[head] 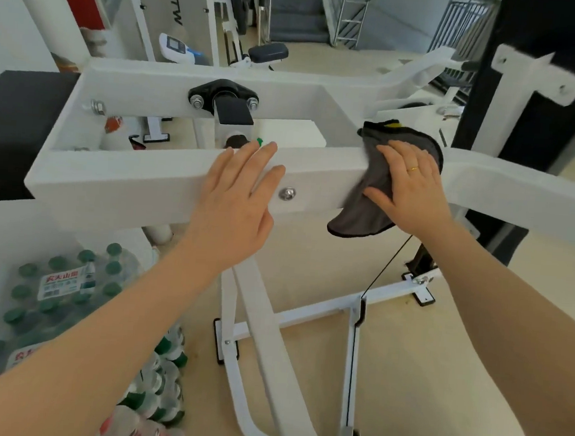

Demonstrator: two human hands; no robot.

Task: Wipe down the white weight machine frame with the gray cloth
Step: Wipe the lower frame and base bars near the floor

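At far left we see shrink-wrapped packs of green-capped water bottles (66, 291) on the floor. Our left hand (236, 194) lies flat on the near beam of the white weight machine frame (129, 176), fingers straight, holding nothing. A bolt head (287, 194) sits just beside it. Further right, our right hand (409, 182) presses the gray cloth (365, 203) against the same beam with fingers spread; the cloth drapes over the top edge, its yellow tag, possibly a label, behind.
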